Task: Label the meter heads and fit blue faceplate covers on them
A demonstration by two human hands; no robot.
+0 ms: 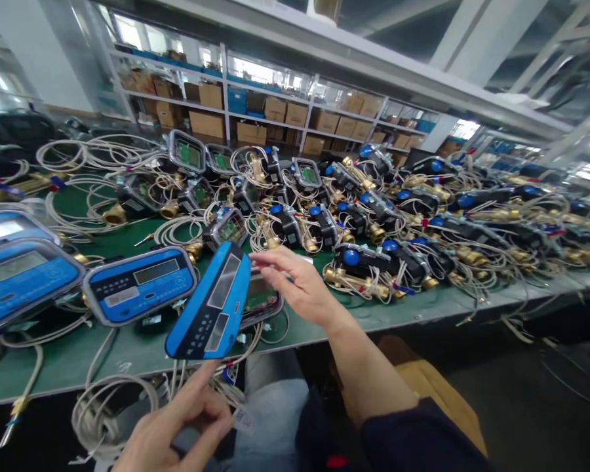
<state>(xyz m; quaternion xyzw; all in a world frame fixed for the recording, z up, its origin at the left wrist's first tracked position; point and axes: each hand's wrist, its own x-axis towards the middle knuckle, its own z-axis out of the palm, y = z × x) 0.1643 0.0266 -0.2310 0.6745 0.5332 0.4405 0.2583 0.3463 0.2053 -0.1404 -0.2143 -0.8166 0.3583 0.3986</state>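
Note:
A blue-and-black meter faceplate [233, 295] with cut-out windows is held up, tilted, near the table's front edge. My right hand [299, 285] has its fingers closed at the plate's upper right edge. From below, my left hand [177, 419] reaches up with the index finger at the plate's lower edge and the thumb spread apart from it. Behind the plate sits a meter housing [265, 298] with its circuit board partly showing; the plate hides the rest. To the left lies a meter with a blue face [140, 282] fitted under its clear rim.
Many brass-bodied meters [358, 259] with coiled cables cover the green table [314, 318]. More blue-faced meters [19, 278] stand at the left. A cable coil [103, 413] hangs below the front edge. Shelves with cardboard boxes [206, 122] are at the back.

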